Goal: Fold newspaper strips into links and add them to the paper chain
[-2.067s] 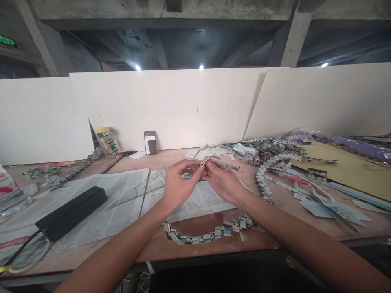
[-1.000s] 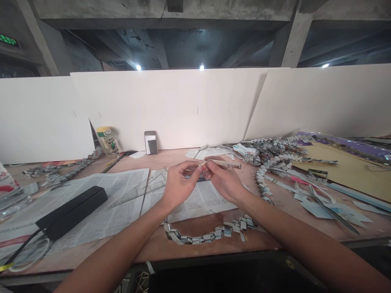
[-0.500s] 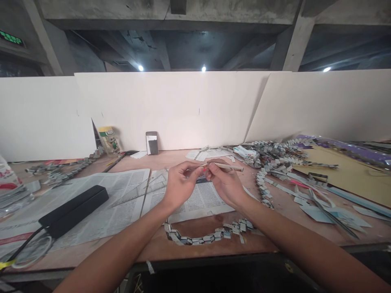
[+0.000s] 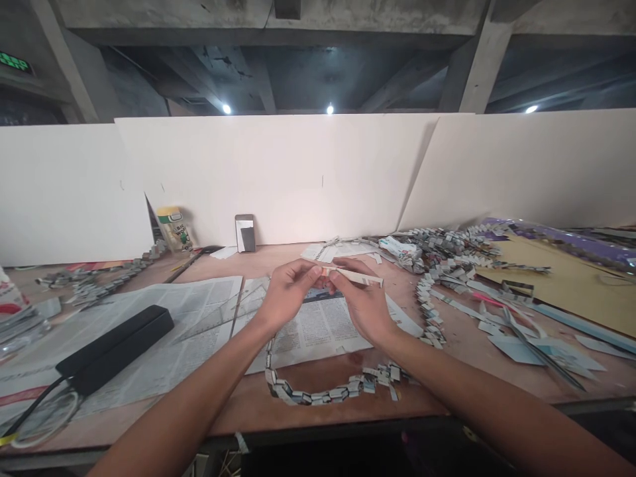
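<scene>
Between both hands is a narrow folded paper strip (image 4: 362, 277), its free end sticking out to the right. My left hand (image 4: 291, 291) pinches the strip's left end between thumb and fingers, where a small orange-red patch shows. My right hand (image 4: 362, 298) grips it farther along, thumb on top, fingertips partly hidden. Below the hands a chain of folded paper links (image 4: 318, 396) curves over the table edge area and runs up behind my left wrist; whether it joins the strip is hidden. Newspaper sheets (image 4: 318, 331) lie under the hands, with a clear set square (image 4: 223, 315) to the left.
A black box-shaped device (image 4: 116, 348) with a cable lies left. A phone (image 4: 245, 233) leans against the white board (image 4: 278, 179), near a yellow-topped container (image 4: 173, 228). Piled paper chains (image 4: 437, 252) and scissors (image 4: 541, 348) among paper scraps are at right.
The paper strip has swung so its free end now points slightly lower and nearer. Both hands have shifted a little left, and the fingers have changed their hold slightly.
</scene>
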{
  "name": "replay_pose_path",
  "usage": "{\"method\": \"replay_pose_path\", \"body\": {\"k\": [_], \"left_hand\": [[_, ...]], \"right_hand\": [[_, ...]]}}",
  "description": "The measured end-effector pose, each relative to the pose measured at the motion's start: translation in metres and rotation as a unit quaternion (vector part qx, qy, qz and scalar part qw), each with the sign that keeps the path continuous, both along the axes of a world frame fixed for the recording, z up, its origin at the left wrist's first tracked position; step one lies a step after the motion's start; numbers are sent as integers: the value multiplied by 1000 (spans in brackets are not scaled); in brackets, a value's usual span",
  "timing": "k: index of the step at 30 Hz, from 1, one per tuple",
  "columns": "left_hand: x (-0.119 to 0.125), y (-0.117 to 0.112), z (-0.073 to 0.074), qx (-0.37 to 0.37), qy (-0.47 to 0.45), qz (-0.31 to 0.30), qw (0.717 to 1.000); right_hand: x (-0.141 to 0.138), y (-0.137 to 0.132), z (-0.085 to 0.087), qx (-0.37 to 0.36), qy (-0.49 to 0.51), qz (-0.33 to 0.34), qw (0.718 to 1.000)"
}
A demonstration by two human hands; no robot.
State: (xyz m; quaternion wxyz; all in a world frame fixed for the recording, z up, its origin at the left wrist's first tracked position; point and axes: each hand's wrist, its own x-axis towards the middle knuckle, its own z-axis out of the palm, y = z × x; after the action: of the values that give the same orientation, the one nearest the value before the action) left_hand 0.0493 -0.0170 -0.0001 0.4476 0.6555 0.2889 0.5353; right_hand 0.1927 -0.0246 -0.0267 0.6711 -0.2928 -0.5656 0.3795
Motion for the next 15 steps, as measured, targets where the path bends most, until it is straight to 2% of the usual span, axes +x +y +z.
{"method": "replay_pose_path", "body": {"k": [4, 8, 12, 15], "left_hand": [[1, -2, 0, -39, -29, -39, 998], [2, -4, 2, -69, -60, -71, 993], [-2, -2, 4, -90, -89, -67, 990], [-5, -1, 6, -101, -100, -63, 988]], "right_hand": [[-2, -11, 3, 63, -66, -86, 992], [-3, -11, 1, 120, -113, -112, 980], [2, -4, -6, 266, -230, -109, 930], [7, -1, -9, 322, -287, -97, 897]]}}
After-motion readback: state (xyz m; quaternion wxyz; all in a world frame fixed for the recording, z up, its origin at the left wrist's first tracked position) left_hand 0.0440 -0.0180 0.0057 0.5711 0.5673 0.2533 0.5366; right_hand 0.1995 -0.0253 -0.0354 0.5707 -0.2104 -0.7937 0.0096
